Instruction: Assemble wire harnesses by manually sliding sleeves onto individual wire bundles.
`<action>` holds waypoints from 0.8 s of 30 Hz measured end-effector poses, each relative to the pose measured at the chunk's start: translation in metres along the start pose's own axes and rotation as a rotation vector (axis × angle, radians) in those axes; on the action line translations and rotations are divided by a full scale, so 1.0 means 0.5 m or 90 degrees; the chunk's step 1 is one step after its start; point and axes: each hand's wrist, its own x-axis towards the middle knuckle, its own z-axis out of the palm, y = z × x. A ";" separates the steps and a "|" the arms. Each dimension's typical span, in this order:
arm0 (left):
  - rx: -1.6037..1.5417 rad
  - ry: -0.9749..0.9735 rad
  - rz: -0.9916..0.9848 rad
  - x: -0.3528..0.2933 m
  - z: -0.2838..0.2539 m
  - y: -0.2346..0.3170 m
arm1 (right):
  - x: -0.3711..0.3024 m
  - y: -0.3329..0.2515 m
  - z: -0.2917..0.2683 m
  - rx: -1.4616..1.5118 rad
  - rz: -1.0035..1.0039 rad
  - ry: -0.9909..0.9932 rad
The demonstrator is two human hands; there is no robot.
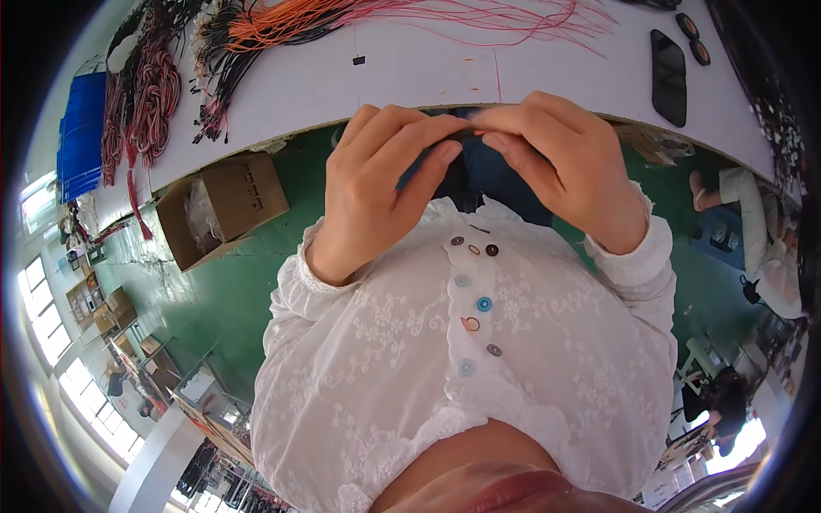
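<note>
At the near edge of the white table [410, 81], my left hand [372, 175] and my right hand [571, 167] meet at their fingertips. Both are curled, with thumb and forefinger drawn into a pinch. A tiny reddish speck shows by the right fingertips; whatever lies between the fingers is too small and blurred to name. Beyond my hands, thin pink wires [513, 19] spread across the tabletop from a bundle of orange wires [282, 24]. Black wires with small connector ends [224, 90] hang together on the left. A small black piece [359, 61] lies alone nearby.
Coiled red, white and black cables [156, 107] droop over the table's left edge, near blue bins [81, 141]. A dark phone [669, 79] lies at the right. Below the table stands an open cardboard box [235, 201]. Another person [742, 209] sits far right by a blue stool [718, 239].
</note>
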 end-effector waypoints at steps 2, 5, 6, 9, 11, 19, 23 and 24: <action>0.011 -0.004 0.013 -0.002 0.010 0.002 | 0.000 -0.021 0.010 0.190 0.186 -0.011; 0.085 -0.041 0.056 -0.002 0.016 0.013 | -0.006 -0.020 0.052 0.195 0.242 -0.050; 0.148 -0.074 0.084 -0.001 0.017 0.016 | -0.007 -0.018 0.066 0.194 0.245 -0.047; 0.173 -0.087 0.124 -0.019 0.022 0.006 | -0.002 -0.011 0.098 0.269 0.282 -0.072; 0.182 -0.104 0.111 -0.026 0.024 0.003 | 0.003 -0.011 0.109 0.333 0.272 -0.015; 0.039 -0.051 -0.176 -0.033 -0.079 -0.022 | -0.053 0.087 0.148 0.615 0.301 -0.185; 0.071 -0.056 -0.255 -0.063 -0.166 -0.038 | -0.062 0.086 0.114 0.700 0.431 -0.058; 0.073 -0.096 -0.289 -0.069 -0.176 -0.034 | -0.057 0.084 0.098 0.579 0.402 -0.023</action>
